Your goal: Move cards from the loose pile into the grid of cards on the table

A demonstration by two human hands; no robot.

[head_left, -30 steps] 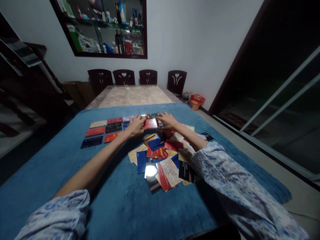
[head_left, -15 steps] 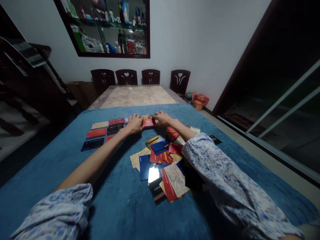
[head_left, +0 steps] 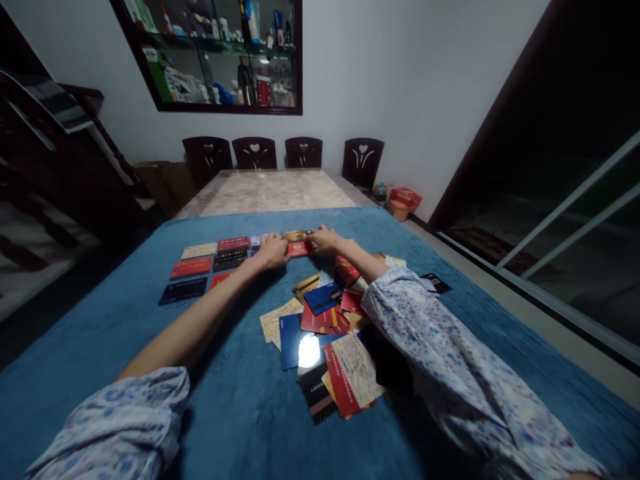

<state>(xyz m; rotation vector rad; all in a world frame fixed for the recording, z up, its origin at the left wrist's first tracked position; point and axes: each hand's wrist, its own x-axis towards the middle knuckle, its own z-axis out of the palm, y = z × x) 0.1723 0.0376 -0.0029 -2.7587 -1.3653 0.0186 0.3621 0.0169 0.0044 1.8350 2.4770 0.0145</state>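
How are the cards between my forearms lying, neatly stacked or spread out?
Spread out: the loose cards overlap at different angles on the blue cloth. The right sleeve hides some of them.

You are facing a tabletop [head_left: 273,190] whose far end is showing mottled beige, while a blue cloth [head_left: 235,393] is covering the near part. On the cloth, rows of cards [head_left: 193,268] are lying to your left, a heap of overlapping cards [head_left: 324,320] is spreading to their right, and a red card [head_left: 298,249] is showing just before a gold-coloured card [head_left: 294,236].
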